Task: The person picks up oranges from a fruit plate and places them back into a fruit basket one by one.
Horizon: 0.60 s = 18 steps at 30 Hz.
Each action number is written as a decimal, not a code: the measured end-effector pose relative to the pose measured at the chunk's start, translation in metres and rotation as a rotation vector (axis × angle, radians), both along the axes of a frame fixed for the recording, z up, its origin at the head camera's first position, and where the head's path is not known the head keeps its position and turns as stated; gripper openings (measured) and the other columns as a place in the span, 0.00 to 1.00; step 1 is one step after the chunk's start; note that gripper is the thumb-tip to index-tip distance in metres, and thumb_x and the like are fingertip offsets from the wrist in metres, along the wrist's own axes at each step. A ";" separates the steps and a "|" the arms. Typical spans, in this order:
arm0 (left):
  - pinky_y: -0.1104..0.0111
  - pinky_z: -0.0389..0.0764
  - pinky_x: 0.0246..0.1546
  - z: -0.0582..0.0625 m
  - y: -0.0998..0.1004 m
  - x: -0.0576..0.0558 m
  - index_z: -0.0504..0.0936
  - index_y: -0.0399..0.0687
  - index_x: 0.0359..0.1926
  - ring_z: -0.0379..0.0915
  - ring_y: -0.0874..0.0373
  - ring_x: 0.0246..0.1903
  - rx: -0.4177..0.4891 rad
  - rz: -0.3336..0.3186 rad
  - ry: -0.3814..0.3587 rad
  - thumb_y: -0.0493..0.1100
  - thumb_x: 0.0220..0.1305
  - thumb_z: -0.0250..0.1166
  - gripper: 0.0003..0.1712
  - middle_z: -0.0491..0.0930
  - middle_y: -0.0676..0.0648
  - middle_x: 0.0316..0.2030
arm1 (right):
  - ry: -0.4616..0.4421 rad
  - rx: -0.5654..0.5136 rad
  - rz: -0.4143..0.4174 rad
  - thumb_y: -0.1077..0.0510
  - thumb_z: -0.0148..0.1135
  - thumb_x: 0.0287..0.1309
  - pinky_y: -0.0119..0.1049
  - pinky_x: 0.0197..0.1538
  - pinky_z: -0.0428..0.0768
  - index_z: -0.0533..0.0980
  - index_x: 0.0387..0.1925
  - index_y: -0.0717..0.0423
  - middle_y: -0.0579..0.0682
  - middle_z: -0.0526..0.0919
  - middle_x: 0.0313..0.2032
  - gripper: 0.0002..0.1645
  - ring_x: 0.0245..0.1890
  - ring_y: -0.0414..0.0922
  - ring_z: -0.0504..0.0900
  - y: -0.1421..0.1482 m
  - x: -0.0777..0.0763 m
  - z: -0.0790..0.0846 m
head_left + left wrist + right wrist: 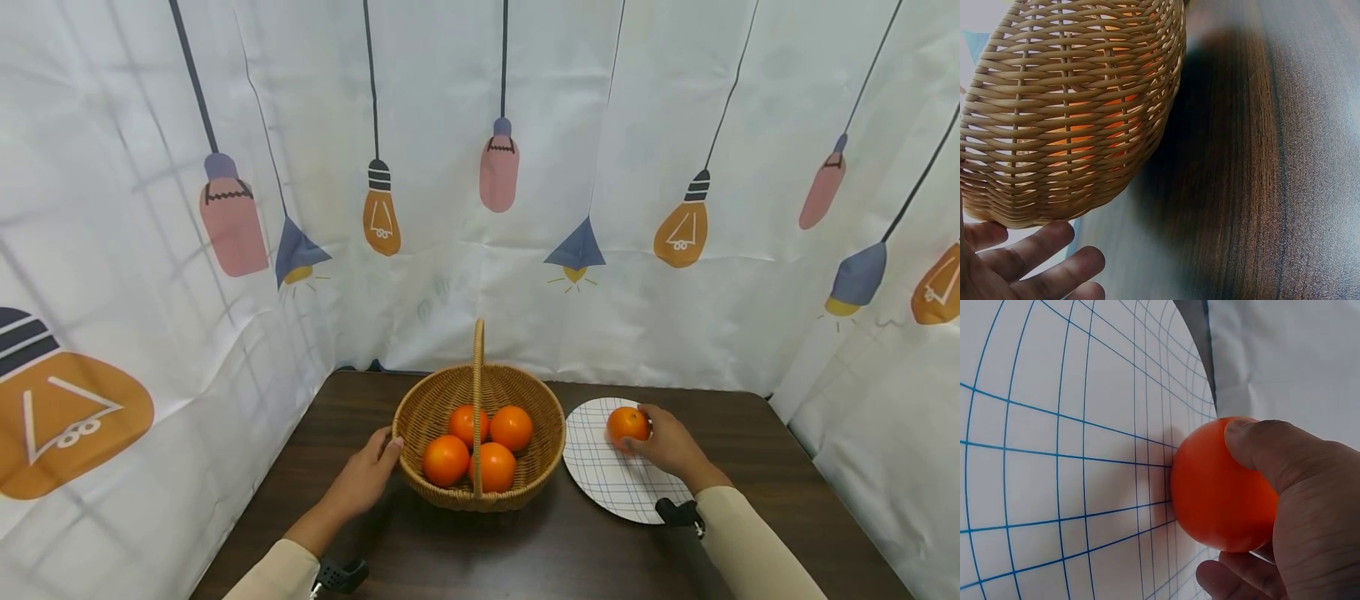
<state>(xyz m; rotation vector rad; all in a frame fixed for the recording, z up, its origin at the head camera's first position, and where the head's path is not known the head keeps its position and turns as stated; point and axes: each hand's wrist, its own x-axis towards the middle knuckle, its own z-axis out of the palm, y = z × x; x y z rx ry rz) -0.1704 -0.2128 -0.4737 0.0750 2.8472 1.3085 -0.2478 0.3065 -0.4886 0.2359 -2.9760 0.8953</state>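
A wicker basket [551, 462] with a tall arched handle holds several oranges [446, 461]. At its left rim, my left hand [365, 475] grips the edge, thumb over the rim and fingers along the outside. In the left wrist view the fingers [1047, 240] lie against the woven wall [1072, 112], some of them spread off it. On the right is a white plate [600, 467] with a blue grid pattern. My right hand [671, 446] holds an orange [627, 427] over this plate. The right wrist view shows the thumb on one side of the orange [1216, 494] and fingers on the other.
Dark wood-grain table [525, 558] carries the basket and plate, which stand close side by side. A white curtain [450, 300] printed with lamps hangs behind the table and along both sides.
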 end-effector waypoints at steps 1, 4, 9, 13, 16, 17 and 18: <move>0.36 0.67 0.62 0.000 0.000 0.000 0.59 0.37 0.76 0.69 0.34 0.65 0.000 0.001 -0.001 0.61 0.82 0.45 0.38 0.69 0.30 0.68 | 0.000 0.001 -0.001 0.48 0.76 0.58 0.60 0.54 0.79 0.63 0.69 0.74 0.72 0.73 0.61 0.50 0.54 0.65 0.78 0.000 0.000 0.000; 0.36 0.67 0.62 0.000 0.000 0.000 0.59 0.37 0.76 0.69 0.34 0.64 0.003 0.002 -0.004 0.61 0.82 0.45 0.38 0.69 0.30 0.68 | -0.007 0.002 -0.009 0.49 0.77 0.57 0.60 0.54 0.79 0.63 0.68 0.73 0.72 0.73 0.60 0.50 0.53 0.64 0.79 -0.001 0.000 0.000; 0.36 0.67 0.62 0.002 0.001 0.001 0.59 0.38 0.76 0.70 0.35 0.64 0.009 0.002 -0.011 0.61 0.82 0.45 0.38 0.70 0.30 0.68 | -0.019 -0.001 -0.011 0.49 0.78 0.56 0.60 0.54 0.79 0.64 0.67 0.72 0.70 0.75 0.59 0.49 0.51 0.62 0.80 -0.004 0.003 0.002; 0.36 0.67 0.62 0.003 0.001 0.002 0.59 0.37 0.76 0.70 0.34 0.64 0.001 0.002 -0.013 0.61 0.82 0.45 0.38 0.70 0.30 0.67 | -0.007 -0.007 0.008 0.49 0.78 0.55 0.59 0.54 0.80 0.66 0.67 0.71 0.69 0.75 0.59 0.49 0.51 0.61 0.80 -0.006 0.005 0.005; 0.36 0.67 0.62 0.003 0.001 0.002 0.59 0.37 0.76 0.69 0.34 0.64 0.000 0.005 -0.016 0.61 0.82 0.45 0.38 0.70 0.29 0.68 | 0.018 -0.004 0.025 0.49 0.79 0.54 0.58 0.54 0.80 0.66 0.67 0.70 0.68 0.75 0.60 0.49 0.51 0.60 0.80 -0.009 0.007 0.008; 0.36 0.66 0.62 0.003 0.001 0.002 0.58 0.37 0.76 0.69 0.34 0.65 0.000 0.005 -0.013 0.61 0.82 0.45 0.38 0.69 0.29 0.68 | 0.025 -0.004 0.030 0.49 0.79 0.54 0.59 0.53 0.80 0.66 0.68 0.70 0.68 0.75 0.60 0.49 0.51 0.60 0.80 -0.010 0.007 0.009; 0.36 0.66 0.62 0.003 0.001 0.002 0.58 0.37 0.76 0.69 0.33 0.65 0.001 0.004 -0.014 0.61 0.82 0.45 0.38 0.69 0.29 0.68 | 0.033 -0.005 0.037 0.49 0.79 0.54 0.59 0.53 0.80 0.65 0.68 0.70 0.68 0.75 0.60 0.49 0.51 0.60 0.80 -0.010 0.007 0.011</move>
